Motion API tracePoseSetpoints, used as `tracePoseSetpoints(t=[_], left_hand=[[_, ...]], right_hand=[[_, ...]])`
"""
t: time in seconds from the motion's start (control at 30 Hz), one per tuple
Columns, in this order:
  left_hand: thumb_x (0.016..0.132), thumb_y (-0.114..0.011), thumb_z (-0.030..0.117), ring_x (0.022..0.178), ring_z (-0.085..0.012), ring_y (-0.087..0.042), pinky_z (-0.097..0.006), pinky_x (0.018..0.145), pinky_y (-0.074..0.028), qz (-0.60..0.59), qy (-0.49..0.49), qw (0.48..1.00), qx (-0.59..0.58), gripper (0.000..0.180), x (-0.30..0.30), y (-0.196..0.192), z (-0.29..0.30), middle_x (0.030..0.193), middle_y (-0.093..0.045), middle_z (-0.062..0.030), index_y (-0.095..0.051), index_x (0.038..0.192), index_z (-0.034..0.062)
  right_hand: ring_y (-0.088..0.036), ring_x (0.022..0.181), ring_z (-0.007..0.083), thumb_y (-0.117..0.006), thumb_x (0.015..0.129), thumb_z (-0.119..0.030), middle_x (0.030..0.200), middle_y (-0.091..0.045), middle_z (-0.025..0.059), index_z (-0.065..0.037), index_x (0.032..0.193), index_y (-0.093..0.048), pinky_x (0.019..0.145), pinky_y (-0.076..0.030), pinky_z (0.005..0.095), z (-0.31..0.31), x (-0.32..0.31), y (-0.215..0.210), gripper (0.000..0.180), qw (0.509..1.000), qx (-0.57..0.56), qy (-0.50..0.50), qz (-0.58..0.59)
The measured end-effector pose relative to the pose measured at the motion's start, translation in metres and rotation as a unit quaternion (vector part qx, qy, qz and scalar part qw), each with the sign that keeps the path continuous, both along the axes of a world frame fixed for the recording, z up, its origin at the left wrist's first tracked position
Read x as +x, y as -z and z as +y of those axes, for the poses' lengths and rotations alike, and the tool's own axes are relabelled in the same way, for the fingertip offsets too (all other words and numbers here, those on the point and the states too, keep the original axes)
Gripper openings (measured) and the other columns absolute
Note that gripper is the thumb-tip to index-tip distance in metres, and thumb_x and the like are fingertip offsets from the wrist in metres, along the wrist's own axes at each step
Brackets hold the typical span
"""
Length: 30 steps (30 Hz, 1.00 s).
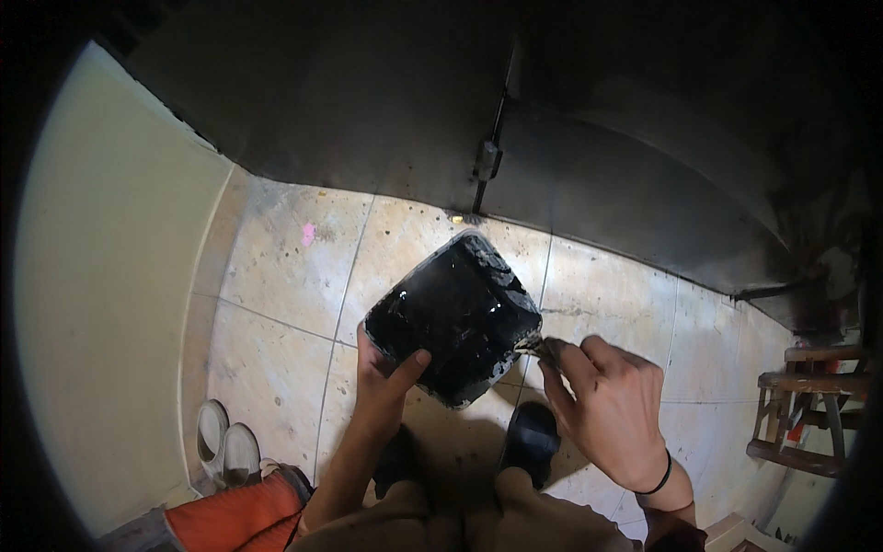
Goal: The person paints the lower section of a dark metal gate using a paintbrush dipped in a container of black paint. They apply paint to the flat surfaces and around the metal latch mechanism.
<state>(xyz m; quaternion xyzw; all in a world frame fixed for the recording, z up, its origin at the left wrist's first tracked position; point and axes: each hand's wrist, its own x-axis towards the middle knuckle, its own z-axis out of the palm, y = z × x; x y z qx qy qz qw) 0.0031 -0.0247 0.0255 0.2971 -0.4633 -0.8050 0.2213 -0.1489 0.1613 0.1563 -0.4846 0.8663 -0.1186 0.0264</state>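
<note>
In the middle, my left hand [391, 377] holds a square plastic tub [451, 317] from its near left side, thumb over the rim and the other fingers hidden beneath. Its inside is coated in black paint, with grey-white smears along the right wall and corners. My right hand [602, 396] is closed at the tub's right corner. It pinches a thin, paint-smeared tool [533, 348], whose tip touches or lies just over the rim. Most of that tool is hidden by the fingers, so its kind is unclear.
A dark door [635, 175] with a hinge [488, 160] rises beyond the tub. A pale wall [110, 276] stands left. Beige shoes [225, 442] and an orange cloth [241, 511] lie lower left; a wooden stool [809, 405] is at right. My black-shod feet [531, 442] are on the tiled floor.
</note>
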Motion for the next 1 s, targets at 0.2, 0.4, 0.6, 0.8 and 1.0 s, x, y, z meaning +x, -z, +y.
tracePoseSetpoints(t=[0.2, 0.4, 0.6, 0.8, 1.0], left_hand=[[0.095, -0.066, 0.011, 0.135, -0.0265, -0.048, -0.046, 0.113, -0.040, 0.044, -0.008, 0.988, 0.149, 0.064, 0.003, 0.014, 0.006, 0.143, -0.051, -0.0104, -0.033, 0.150, 0.0104], [0.096, -0.066, 0.013, 0.134, -0.0263, -0.049, -0.047, 0.112, -0.042, 0.027, -0.016, 0.989, 0.145, 0.064, 0.014, 0.012, 0.009, 0.144, -0.049, -0.0096, -0.033, 0.151, 0.0127], [0.094, -0.068, 0.006, 0.130, -0.0247, -0.052, -0.043, 0.109, -0.044, 0.060, -0.038, 0.988, 0.137, 0.063, 0.012, 0.002, 0.010, 0.140, -0.052, -0.0103, -0.034, 0.147, 0.0118], [0.092, -0.071, 0.009, 0.134, -0.0278, -0.050, -0.049, 0.111, -0.043, 0.041, -0.035, 0.987, 0.153, 0.069, 0.013, 0.001, 0.011, 0.143, -0.050, -0.0100, -0.033, 0.149, 0.0122], [0.092, -0.071, 0.005, 0.125, -0.0223, -0.057, -0.039, 0.102, -0.051, 0.061, -0.038, 0.986, 0.154, 0.060, 0.012, 0.002, 0.017, 0.135, -0.055, -0.0091, -0.037, 0.141, 0.0127]], right_hand=[[-0.058, 0.046, 0.0313, -0.075, 0.089, -0.023, 0.055, -0.058, 0.0099, -0.005, 0.085, -0.065, 0.048, -0.044, 0.0388, 0.022, 0.012, 0.048, 0.021, 0.991, -0.080, 0.041, -0.100], [-0.057, 0.044, 0.0310, -0.074, 0.091, -0.022, 0.052, -0.054, 0.0107, -0.003, 0.088, -0.062, 0.045, -0.042, 0.0381, 0.041, 0.034, 0.074, 0.023, 0.981, -0.120, 0.040, -0.146], [-0.054, 0.046, 0.0338, -0.070, 0.092, -0.017, 0.054, -0.053, 0.0123, -0.003, 0.082, -0.056, 0.046, -0.041, 0.0404, 0.040, 0.036, 0.065, 0.023, 0.979, -0.143, 0.017, -0.146], [-0.054, 0.047, 0.0348, -0.067, 0.093, -0.014, 0.055, -0.054, 0.0133, -0.002, 0.081, -0.053, 0.046, -0.041, 0.0406, 0.042, 0.034, 0.064, 0.022, 0.976, -0.163, 0.013, -0.146], [-0.063, 0.056, 0.0407, -0.063, 0.098, -0.022, 0.062, -0.061, 0.0199, 0.000, 0.091, -0.057, 0.051, -0.047, 0.0442, 0.049, 0.034, 0.067, 0.024, 0.949, -0.132, 0.088, -0.272]])
